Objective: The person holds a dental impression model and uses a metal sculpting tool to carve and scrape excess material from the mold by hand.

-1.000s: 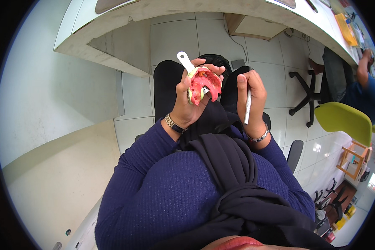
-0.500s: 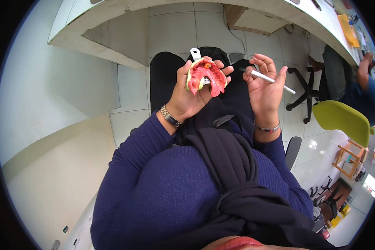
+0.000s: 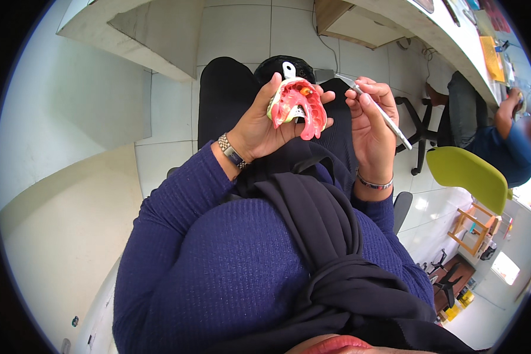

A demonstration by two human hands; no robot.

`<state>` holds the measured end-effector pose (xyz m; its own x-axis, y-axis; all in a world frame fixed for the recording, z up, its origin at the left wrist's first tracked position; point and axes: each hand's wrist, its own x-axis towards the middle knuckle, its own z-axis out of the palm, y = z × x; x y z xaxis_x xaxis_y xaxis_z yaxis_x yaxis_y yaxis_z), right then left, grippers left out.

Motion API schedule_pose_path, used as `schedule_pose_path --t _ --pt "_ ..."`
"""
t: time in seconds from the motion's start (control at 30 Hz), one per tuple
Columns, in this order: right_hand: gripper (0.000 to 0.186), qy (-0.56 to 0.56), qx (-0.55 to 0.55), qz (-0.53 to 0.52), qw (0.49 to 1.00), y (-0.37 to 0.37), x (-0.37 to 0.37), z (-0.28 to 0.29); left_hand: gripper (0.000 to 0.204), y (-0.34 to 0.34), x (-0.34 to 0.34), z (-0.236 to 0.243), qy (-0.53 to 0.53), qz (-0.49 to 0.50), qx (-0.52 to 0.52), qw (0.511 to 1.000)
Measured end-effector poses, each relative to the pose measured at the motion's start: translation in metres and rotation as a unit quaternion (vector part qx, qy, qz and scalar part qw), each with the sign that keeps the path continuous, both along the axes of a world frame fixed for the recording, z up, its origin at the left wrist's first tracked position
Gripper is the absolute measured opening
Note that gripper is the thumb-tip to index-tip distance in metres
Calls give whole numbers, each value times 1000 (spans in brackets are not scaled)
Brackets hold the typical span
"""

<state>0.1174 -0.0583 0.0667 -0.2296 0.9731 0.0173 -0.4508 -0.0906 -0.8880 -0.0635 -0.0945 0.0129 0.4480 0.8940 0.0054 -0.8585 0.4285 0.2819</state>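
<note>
My left hand (image 3: 258, 125) cradles a dental impression (image 3: 310, 121) from below, its fingers closed round the tray. The impression is glossy pink-red with a yellow-green layer along its edge, tooth hollows and a small orange spot. Its white tray handle (image 3: 288, 69), pierced by a hole, points away from me. Just to the right, my right hand (image 3: 373, 121) pinches a slim silver craft knife (image 3: 400, 133) like a pen, between thumb and fingers. The knife's thin tip points up and left, near the impression but apart from it.
Beneath my hands are my black-clad legs (image 3: 227, 106) and a black bag-like bundle (image 3: 268, 68). A worktable (image 3: 153, 35) curves across the far side. At the right stand a lime-green chair (image 3: 466, 171) and a seated co-worker (image 3: 504, 147) in blue.
The knife has turned in my right hand from lying loosely across the fingers to a pen-like pinch. The impression stays in my left hand, slightly farther right in view.
</note>
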Motion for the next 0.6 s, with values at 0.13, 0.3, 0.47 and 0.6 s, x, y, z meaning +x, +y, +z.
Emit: schedule_pose_path --t 0.13,0.3,0.47,0.6 --pt "17 -18 28 16 999 -4 -5 6 68 0 -3 -3 0 -20 9 1000" --pt "18 -40 21 27 999 -6 -7 5 68 -3 -1 3 55 0 -4 998" --pt "11 12 53 79 995 -2 -1 -5 69 -4 1 3 73 0 -5 997" --pt "13 -28 54 56 997 -6 -8 1 64 -4 -2 -2 61 -19 10 998"
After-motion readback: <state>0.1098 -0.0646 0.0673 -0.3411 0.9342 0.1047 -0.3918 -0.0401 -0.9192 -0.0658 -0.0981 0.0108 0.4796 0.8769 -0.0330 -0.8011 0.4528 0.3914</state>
